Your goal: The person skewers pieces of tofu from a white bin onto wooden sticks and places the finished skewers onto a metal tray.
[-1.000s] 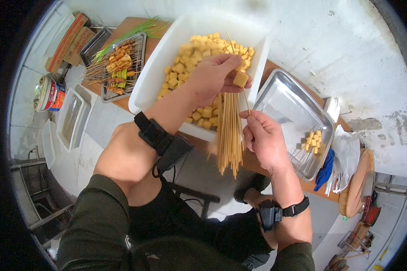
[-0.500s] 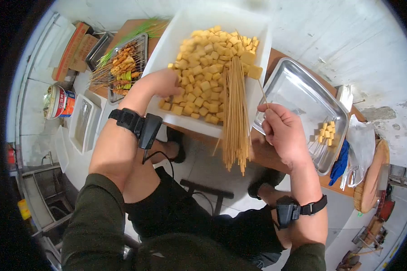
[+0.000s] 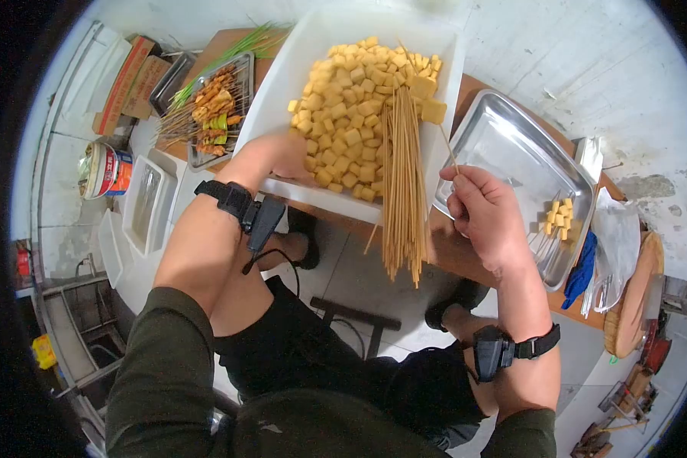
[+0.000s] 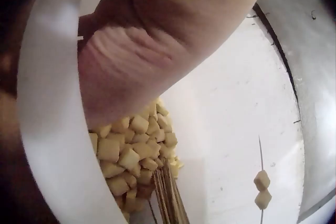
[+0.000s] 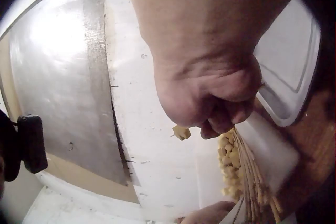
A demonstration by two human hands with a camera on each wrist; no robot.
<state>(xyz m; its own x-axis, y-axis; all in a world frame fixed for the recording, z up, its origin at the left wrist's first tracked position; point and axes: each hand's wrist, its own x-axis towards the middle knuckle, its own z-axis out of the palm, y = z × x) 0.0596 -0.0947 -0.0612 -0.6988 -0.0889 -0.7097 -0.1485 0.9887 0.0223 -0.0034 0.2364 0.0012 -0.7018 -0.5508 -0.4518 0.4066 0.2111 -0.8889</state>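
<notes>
My right hand (image 3: pixel 485 210) pinches a thin wooden skewer (image 3: pixel 449 145) near its lower end, between thumb and finger. Two yellow tofu-like cubes (image 4: pixel 262 190) are threaded on that skewer, its tip bare above them. At the left front of a white tub (image 3: pixel 281 91), my left hand (image 3: pixel 285 156) reaches down into the pile of yellow cubes (image 3: pixel 347 99). Its fingertips are hidden, so I cannot tell whether they grip a cube. A thick bundle of bare skewers (image 3: pixel 403 198) lies over the tub's front edge, between the hands.
A metal tray (image 3: pixel 504 137) to the right holds several small cube skewers (image 3: pixel 559 220). Beside it lie a blue cloth (image 3: pixel 582 271) and a plastic bag (image 3: pixel 617 237). Another tray on the left carries meat skewers (image 3: pixel 217 111). White containers (image 3: pixel 149 202) stand farther left.
My left hand moved from the cube on the skewer, left and down into the pile. My right hand shifted slightly right, still holding the skewer, which tilts up-left.
</notes>
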